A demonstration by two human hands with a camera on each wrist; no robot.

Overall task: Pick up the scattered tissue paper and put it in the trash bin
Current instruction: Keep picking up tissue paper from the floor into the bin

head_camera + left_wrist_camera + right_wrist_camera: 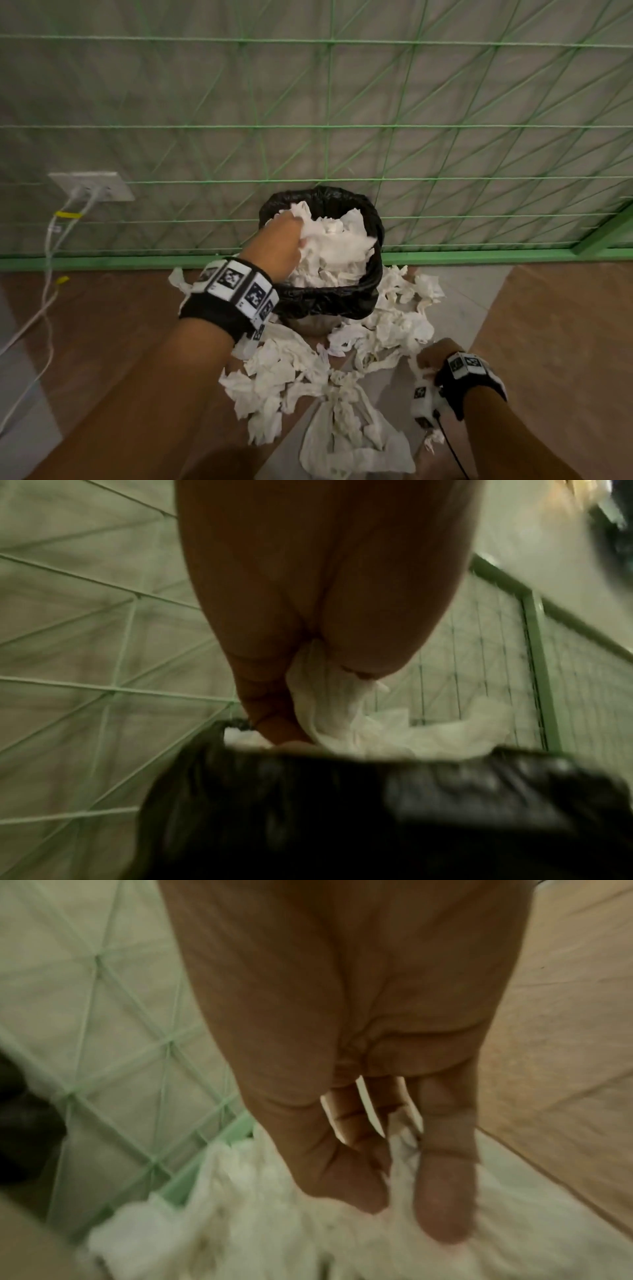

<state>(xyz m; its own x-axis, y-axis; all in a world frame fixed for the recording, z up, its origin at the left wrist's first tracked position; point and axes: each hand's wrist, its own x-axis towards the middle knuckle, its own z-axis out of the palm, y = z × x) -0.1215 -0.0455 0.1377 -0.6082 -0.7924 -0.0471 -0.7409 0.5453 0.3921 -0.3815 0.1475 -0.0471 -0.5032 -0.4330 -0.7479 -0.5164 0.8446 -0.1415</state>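
Observation:
A trash bin (329, 298) lined with a black bag (377, 804) stands against the fence, heaped with white tissue (335, 246). My left hand (301, 233) is over the bin's left side, its fingers curled round a wad of tissue (342, 710) that hangs into the opening. More crumpled tissue (284, 373) lies scattered on the floor in front of the bin and to its right. Low at the right, my right hand (428, 359) is down in that pile, thumb and fingers (441, 1204) pinching a piece of tissue (400, 1150).
A green wire-mesh fence (329, 126) with a green base rail (479, 257) backs the bin. At the left, a wall outlet (92, 186) feeds white cables (48, 274) that trail down onto the floor. The floor is brown wood with grey panels.

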